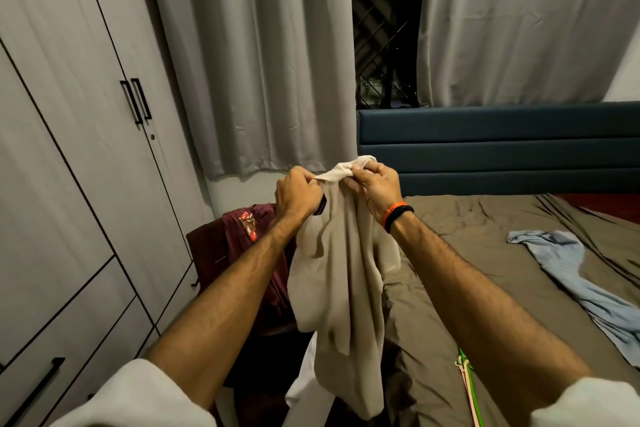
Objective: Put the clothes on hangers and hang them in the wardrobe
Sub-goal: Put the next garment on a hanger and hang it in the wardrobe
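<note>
I hold a beige garment (346, 274) up in front of me over the edge of the bed. My left hand (299, 192) grips its top edge on the left, and my right hand (375, 185) pinches the bunched top on the right. The cloth hangs down loosely between my forearms. A light blue garment (581, 281) lies spread on the bed to the right. Green and pink hangers (467, 388) lie on the bed near my right elbow. The grey wardrobe (79, 149) stands on the left with its doors closed.
A chair (204, 246) with a maroon garment (263, 246) draped on it stands between wardrobe and bed. A white cloth (304, 381) hangs below the beige one. The bed has a brown sheet (467, 253) and a blue headboard (502, 146). Grey curtains (249, 62) cover the window.
</note>
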